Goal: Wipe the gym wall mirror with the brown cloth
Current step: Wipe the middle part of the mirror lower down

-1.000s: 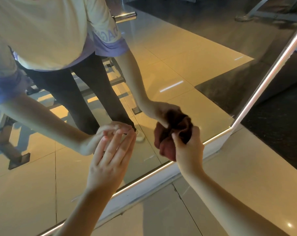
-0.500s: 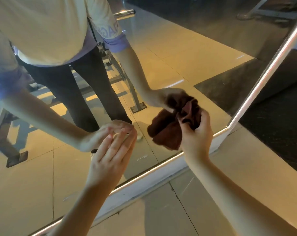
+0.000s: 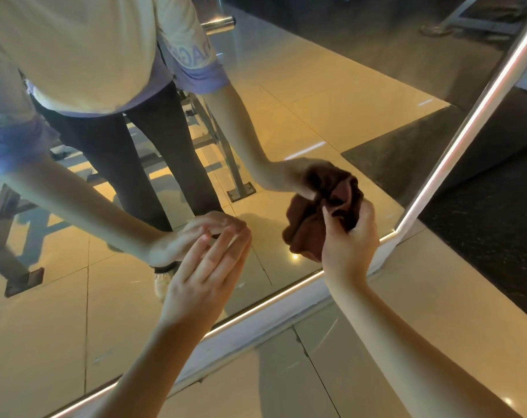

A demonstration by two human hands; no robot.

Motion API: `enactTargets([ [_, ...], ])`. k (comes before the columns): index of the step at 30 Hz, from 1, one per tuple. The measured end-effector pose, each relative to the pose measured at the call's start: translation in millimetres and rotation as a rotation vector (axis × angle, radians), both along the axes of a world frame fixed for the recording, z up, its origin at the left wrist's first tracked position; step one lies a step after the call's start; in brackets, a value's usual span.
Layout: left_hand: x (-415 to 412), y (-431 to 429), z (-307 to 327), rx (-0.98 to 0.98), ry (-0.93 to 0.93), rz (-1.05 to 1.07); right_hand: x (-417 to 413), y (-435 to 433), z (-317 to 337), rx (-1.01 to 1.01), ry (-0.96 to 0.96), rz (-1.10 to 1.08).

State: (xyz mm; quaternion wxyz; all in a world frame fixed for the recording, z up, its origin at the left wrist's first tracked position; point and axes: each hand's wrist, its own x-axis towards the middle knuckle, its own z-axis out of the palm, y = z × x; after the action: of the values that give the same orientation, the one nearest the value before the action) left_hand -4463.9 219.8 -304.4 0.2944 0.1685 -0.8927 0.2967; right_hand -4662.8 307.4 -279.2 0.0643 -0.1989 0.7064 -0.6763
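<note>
Both hands reach to the gym wall mirror [image 3: 331, 95]. Left hand [image 3: 206, 282] is flat, holding nothing, its straight fingertips touching the glass. Right hand [image 3: 348, 245] clutches the bunched brown cloth [image 3: 304, 227] against the glass near the mirror's lower right corner.

The crumpled brown cloth [image 3: 304, 227] looks soft and matt. The large glass wall mirror [image 3: 331, 101] is smooth and glossy, as are the cream floor tiles [image 3: 437, 297]. The dark speckled floor mat [image 3: 497, 236] looks rough.
</note>
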Motion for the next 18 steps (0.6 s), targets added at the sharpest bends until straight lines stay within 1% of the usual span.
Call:
enactTargets([
  [1, -4, 0, 3, -0.007, 0.0, -0.014, 2, 2, -4, 0.016, -0.031, 0.022],
  [2, -8, 0, 8, -0.017, -0.003, -0.025, 5, 4, -6, 0.031, -0.023, 0.066],
  [5, -26, 1, 14, -0.031, 0.021, -0.054, 0, 7, -2, 0.057, 0.109, 0.167],
  [7, -36, -1, 8, -0.001, 0.045, -0.062, -18, 7, 5, 0.017, 0.12, 0.143],
  [10, -41, -2, -2, 0.042, 0.039, -0.046, -41, 7, 7, 0.001, 0.13, 0.01],
  [11, -41, -1, -4, 0.027, 0.014, -0.035, -42, 8, 6, 0.015, 0.148, 0.006],
  [13, -41, 2, -6, -0.025, -0.044, -0.013, -41, 10, -1, 0.073, 0.196, 0.07],
  [14, -42, 4, -5, -0.02, -0.056, -0.01, -43, 11, -3, 0.1, 0.228, 0.1],
  [16, -47, 8, -3, 0.022, -0.032, -0.009, -54, 13, -4, 0.124, 0.251, 0.106],
  [18, -48, 10, -3, 0.033, -0.007, -0.015, -66, 12, -3, 0.115, 0.217, 0.046],
])
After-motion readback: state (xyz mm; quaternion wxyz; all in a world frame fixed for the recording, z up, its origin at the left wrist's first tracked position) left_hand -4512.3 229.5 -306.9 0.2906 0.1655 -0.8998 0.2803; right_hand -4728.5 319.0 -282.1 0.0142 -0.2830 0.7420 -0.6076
